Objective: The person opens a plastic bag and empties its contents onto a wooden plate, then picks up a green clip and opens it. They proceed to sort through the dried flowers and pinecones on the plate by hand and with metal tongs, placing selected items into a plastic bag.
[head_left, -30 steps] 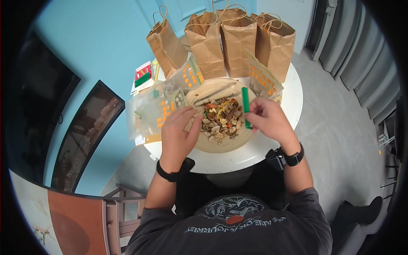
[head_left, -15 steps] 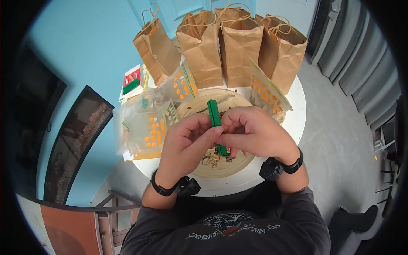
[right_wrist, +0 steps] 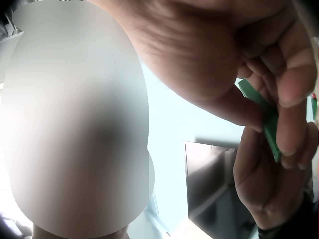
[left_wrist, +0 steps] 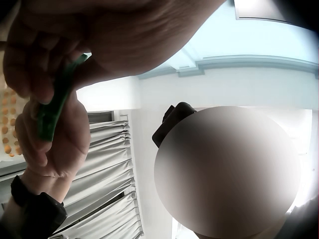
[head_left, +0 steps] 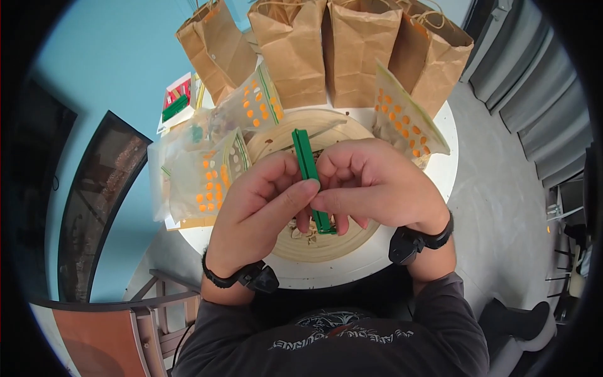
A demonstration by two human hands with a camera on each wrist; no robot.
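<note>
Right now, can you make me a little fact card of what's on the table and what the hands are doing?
Left hand: pinches the green bar
Right hand: pinches the same bar
Bar: tilted, above the plate
Plate: round, holds small bits, mostly hidden by the hands
Table: white
Left of plate: see-through bags with orange dots
Right of plate: one dotted bag
Behind plate: four paper bags, standing
Wrists: a black strap on each
</note>
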